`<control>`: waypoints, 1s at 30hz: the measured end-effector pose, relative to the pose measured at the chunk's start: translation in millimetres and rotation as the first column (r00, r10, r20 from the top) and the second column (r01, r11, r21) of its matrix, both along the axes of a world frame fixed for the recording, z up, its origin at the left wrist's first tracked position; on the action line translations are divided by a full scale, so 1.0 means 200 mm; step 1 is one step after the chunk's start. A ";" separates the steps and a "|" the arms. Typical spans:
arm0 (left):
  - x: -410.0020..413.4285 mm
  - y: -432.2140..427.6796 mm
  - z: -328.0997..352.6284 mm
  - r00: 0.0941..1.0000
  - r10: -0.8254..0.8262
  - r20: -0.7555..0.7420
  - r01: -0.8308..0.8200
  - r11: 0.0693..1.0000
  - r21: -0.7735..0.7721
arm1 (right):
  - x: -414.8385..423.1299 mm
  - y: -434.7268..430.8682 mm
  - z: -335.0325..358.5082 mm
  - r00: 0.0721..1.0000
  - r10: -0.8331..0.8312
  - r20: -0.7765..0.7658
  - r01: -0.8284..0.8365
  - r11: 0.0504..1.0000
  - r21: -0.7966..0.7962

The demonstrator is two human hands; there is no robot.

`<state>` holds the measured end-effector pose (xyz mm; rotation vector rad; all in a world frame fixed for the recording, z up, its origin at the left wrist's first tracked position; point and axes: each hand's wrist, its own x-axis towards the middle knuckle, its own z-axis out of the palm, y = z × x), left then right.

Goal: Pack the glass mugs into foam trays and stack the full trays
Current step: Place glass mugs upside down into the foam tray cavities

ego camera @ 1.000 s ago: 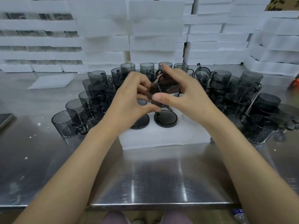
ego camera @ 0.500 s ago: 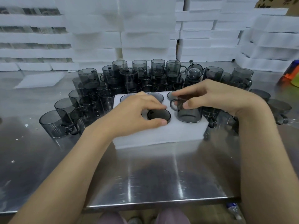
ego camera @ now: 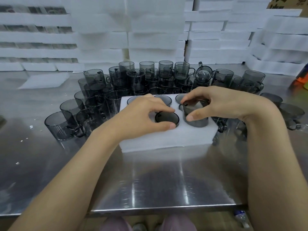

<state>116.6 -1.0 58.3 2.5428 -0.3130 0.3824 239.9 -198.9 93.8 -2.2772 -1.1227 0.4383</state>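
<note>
The mug (ego camera: 195,115) is halfway home. It stands upright in the front right pocket of the foam tray (ego camera: 166,138), its lower part down in the foam and its rim proud of the surface. The right hand (ego camera: 233,105) has it from above, with fingers curled over the far rim and thumb pressed on the near wall. That's a firm pinch around the glass.

Right beside it, the seated mug (ego camera: 167,117) in the middle front pocket sits flush, and that is the depth to match. The left hand (ego camera: 141,117) lies on the tray with fingers bent and thumb stretched flat along the foam by that seated mug. It grips nothing that I can see, and whatever is under the palm is hidden. Good place for it, I'd say, because it pins the light tray while the other hand pushes.

To do this well, I'd push straight down and evenly without rocking, and turn the handle to wherever the pocket has room for it. I can't tell from here whether it lines up. Foam grabs glass, so slow pressure beats a shove.

More rims show in the back row (ego camera: 163,99). Beyond the tray, loose mugs (ego camera: 126,77) crowd the steel table (ego camera: 166,180) in an arc, so elbows need care. Stacked foam trays (ego camera: 150,34) line the wall behind.
</note>
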 end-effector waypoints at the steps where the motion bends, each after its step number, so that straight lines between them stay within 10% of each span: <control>1: 0.00 0.00 0.00 1.000 0.000 0.000 0.000 1.000 -0.001 | 0.00 0.00 0.00 1.000 -0.003 -0.002 0.003 1.000 -0.006; 14: 0.00 -0.01 0.00 0.999 0.032 -0.007 -0.032 0.999 -0.042 | 0.00 -0.02 -0.02 0.999 0.050 0.018 -0.050 0.998 -0.042; 20: 0.00 -0.02 0.00 0.997 0.046 0.055 -0.045 0.999 -0.018 | -0.08 0.18 -0.05 0.931 -0.236 0.279 0.083 0.880 0.467; 23: -0.01 -0.02 0.00 0.999 0.032 0.039 -0.032 0.999 -0.005 | -0.08 0.23 -0.11 0.873 -0.139 0.468 0.044 0.977 0.209; 30: 0.00 -0.01 -0.02 0.992 0.122 0.040 -0.117 0.988 -0.099 | -0.04 0.24 -0.21 0.921 0.038 0.387 0.066 0.966 -0.251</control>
